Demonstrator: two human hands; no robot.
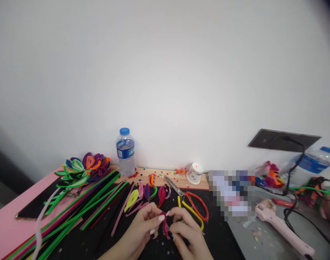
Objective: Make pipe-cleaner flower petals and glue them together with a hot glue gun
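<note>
While both hands meet low over the black mat (73, 242), the left hand (142, 225) and right hand (185, 229) pinch a bent magenta pipe cleaner (164, 224) between closed fingertips, just below the scissors (186, 198) and loose petal loops (143, 193).

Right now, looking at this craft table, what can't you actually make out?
- Head view: a pixelated patch blurs whatever lies right of the scissors.
- The pink pipe cleaner piece is partly covered by the left hand and right hand.
- The second water bottle is smeared by edge distortion.
- The paper cup markings are too small.
</note>
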